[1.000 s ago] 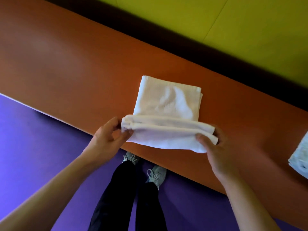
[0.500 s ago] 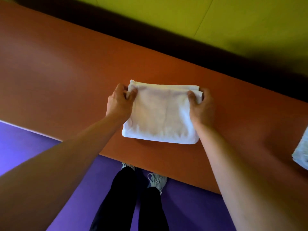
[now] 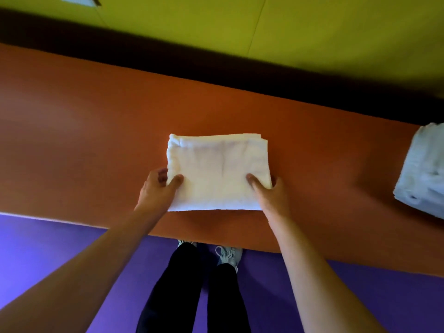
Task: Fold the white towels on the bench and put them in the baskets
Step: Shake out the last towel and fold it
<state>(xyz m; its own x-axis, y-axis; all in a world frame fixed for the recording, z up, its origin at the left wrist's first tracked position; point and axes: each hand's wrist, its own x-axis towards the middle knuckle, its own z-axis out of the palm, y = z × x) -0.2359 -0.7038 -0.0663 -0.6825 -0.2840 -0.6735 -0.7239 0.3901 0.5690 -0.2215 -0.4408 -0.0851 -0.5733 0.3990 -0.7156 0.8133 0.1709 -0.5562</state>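
Observation:
A white towel [image 3: 217,169], folded into a thick rectangle, lies flat on the orange bench [image 3: 84,140] near its front edge. My left hand [image 3: 157,188] grips the towel's near left side, thumb on top and fingers at the edge. My right hand [image 3: 269,191] holds the near right side the same way, thumb on top, fingers wrapped around the edge. A second white towel [image 3: 422,171] lies at the right end of the bench, cut off by the frame. No basket is in view.
A dark gap and a yellow-green wall [image 3: 312,32] run behind the bench. Below the bench's front edge is a purple floor [image 3: 48,248], with my dark trouser legs and light shoes [image 3: 228,254].
The near half of the towel was folded over onto the far half. My hands then slid back from the far corners to the near sides of the folded towel.

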